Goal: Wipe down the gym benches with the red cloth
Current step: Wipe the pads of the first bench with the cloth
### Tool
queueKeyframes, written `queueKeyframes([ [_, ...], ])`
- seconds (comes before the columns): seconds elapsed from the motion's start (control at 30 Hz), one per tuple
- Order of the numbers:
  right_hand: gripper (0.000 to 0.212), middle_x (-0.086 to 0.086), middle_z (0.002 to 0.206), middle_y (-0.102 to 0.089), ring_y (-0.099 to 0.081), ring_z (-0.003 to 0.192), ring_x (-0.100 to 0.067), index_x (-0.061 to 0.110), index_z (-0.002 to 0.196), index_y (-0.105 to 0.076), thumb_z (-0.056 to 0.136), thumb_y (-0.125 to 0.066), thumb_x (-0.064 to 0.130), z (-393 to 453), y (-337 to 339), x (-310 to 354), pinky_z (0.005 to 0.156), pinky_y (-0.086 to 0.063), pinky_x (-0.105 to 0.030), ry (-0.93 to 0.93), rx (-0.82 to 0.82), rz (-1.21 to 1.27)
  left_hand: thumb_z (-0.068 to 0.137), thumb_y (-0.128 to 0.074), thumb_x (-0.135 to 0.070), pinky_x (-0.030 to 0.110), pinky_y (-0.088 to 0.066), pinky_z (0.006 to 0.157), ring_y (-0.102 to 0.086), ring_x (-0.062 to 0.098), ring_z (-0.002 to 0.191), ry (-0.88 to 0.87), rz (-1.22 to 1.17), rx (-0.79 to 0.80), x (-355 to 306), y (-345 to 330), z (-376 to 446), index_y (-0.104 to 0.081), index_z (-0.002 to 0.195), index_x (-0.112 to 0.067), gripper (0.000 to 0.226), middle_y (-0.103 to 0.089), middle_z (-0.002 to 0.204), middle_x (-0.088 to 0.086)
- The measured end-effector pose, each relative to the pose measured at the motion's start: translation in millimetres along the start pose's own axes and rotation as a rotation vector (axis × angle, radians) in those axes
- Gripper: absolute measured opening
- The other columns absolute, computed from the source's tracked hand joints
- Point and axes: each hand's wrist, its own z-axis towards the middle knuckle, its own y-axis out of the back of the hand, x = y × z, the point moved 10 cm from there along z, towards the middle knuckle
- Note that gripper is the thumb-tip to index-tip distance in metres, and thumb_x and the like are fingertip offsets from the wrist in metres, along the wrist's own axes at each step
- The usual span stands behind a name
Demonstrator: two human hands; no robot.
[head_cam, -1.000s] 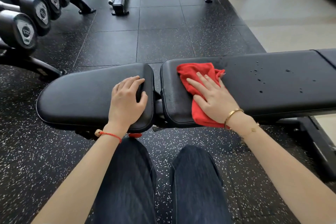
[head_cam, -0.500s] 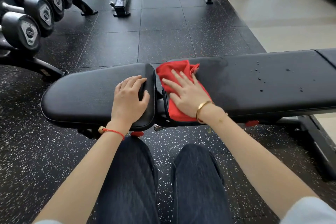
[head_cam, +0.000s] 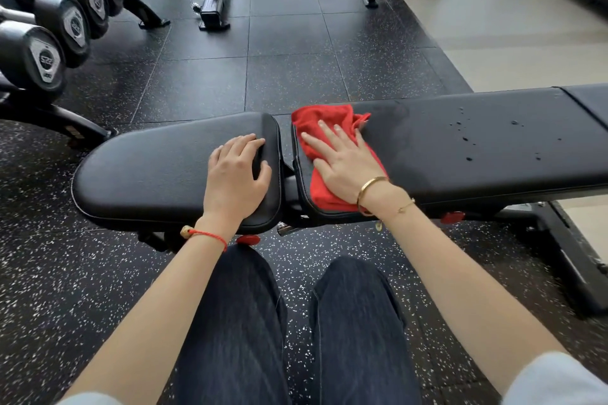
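Observation:
A black gym bench stands across in front of me, with a short seat pad [head_cam: 148, 174] on the left and a long back pad [head_cam: 477, 158] on the right. The red cloth [head_cam: 316, 122] lies crumpled on the left end of the long pad, just beside the gap. My right hand [head_cam: 345, 164] presses flat on the cloth with fingers spread. My left hand [head_cam: 235, 174] rests on the seat pad's right end, fingertips curled near its edge. Water droplets [head_cam: 467, 138] sit on the long pad further right.
A dumbbell rack [head_cam: 49, 43] lines the left side. Another bench frame [head_cam: 215, 0] stands at the back on the black rubber floor. The bench's foot [head_cam: 572, 256] sticks out at lower right. My knees are close under the bench.
My right hand slid the cloth left along the long pad to the gap, then a little back onto the pad's end. The left hand stayed on the seat pad.

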Motion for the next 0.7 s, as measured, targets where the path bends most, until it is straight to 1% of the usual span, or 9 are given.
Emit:
queueKeyframes([
  [0.13, 0.055, 0.002, 0.161, -0.008, -0.007, 0.148, -0.022, 0.037, 0.150, -0.020, 0.097, -0.035, 0.035, -29, -1, 32, 0.119, 0.005, -0.045, 0.086, -0.055, -0.030, 0.092, -0.056, -0.026, 0.041, -0.028, 0.115, -0.046, 0.021, 0.133, 0.004, -0.009, 0.002, 1, -1, -1, -0.059, 0.131, -0.017, 0.040, -0.056, 0.140, 0.001],
  [0.23, 0.053, 0.003, 0.160, -0.014, -0.012, 0.148, -0.020, 0.038, 0.149, -0.025, 0.097, -0.037, 0.034, -43, 4, 19, 0.120, 0.000, -0.043, 0.067, -0.093, 0.019, 0.093, -0.055, -0.026, 0.041, -0.028, 0.116, -0.045, 0.022, 0.134, -0.002, -0.019, 0.010, 1, -1, -1, -0.058, 0.132, -0.017, 0.040, -0.055, 0.141, 0.002],
  [0.3, 0.053, 0.002, 0.160, -0.018, -0.016, 0.147, -0.020, 0.037, 0.148, -0.027, 0.097, -0.039, 0.032, -43, 9, -8, 0.120, -0.004, -0.043, -0.009, -0.116, 0.044, 0.093, -0.055, -0.027, 0.041, -0.027, 0.117, -0.044, 0.022, 0.135, -0.003, -0.021, 0.017, 2, -1, -1, -0.058, 0.133, -0.017, 0.041, -0.054, 0.142, 0.002],
  [0.33, 0.053, 0.002, 0.160, -0.017, -0.017, 0.147, -0.020, 0.037, 0.148, -0.026, 0.097, -0.039, 0.032, -40, 11, -28, 0.120, -0.004, -0.044, -0.078, -0.117, 0.049, 0.094, -0.054, -0.027, 0.041, -0.027, 0.117, -0.044, 0.022, 0.136, -0.004, -0.021, 0.023, 2, -2, -1, -0.057, 0.133, -0.017, 0.041, -0.054, 0.143, 0.002],
  [0.43, 0.053, 0.000, 0.161, -0.011, -0.011, 0.148, -0.021, 0.036, 0.150, -0.022, 0.099, -0.035, 0.033, -15, 13, -87, 0.119, 0.001, -0.046, -0.301, -0.069, 0.051, 0.095, -0.052, -0.027, 0.044, -0.027, 0.118, -0.042, 0.022, 0.137, -0.006, -0.011, 0.044, 1, -4, -1, -0.056, 0.135, -0.015, 0.042, -0.052, 0.144, 0.003],
  [0.5, 0.052, -0.002, 0.162, -0.006, -0.007, 0.148, -0.023, 0.034, 0.150, -0.020, 0.100, -0.032, 0.033, 6, 14, -100, 0.118, 0.004, -0.048, -0.358, -0.032, 0.051, 0.095, -0.051, -0.025, 0.044, -0.027, 0.117, -0.042, 0.024, 0.137, -0.012, 0.006, 0.058, -2, -5, 0, -0.055, 0.135, -0.013, 0.042, -0.052, 0.144, 0.005],
  [0.6, 0.053, -0.003, 0.162, -0.004, -0.005, 0.149, -0.024, 0.035, 0.151, -0.018, 0.100, -0.031, 0.032, 21, 12, -92, 0.119, 0.005, -0.048, -0.340, -0.019, 0.041, 0.097, -0.048, -0.024, 0.045, -0.023, 0.119, -0.039, 0.024, 0.140, -0.007, 0.021, 0.094, -1, -8, 0, -0.053, 0.137, -0.011, 0.043, -0.049, 0.147, 0.007],
  [0.7, 0.054, -0.002, 0.162, -0.004, -0.005, 0.149, -0.023, 0.037, 0.151, -0.017, 0.099, -0.033, 0.031, -1, 8, -71, 0.119, 0.005, -0.045, -0.246, -0.010, 0.045, 0.100, -0.044, -0.026, 0.050, -0.018, 0.120, -0.030, 0.024, 0.145, 0.004, -0.014, 0.139, -9, -13, 1, -0.050, 0.140, -0.012, 0.042, -0.043, 0.151, 0.006],
])
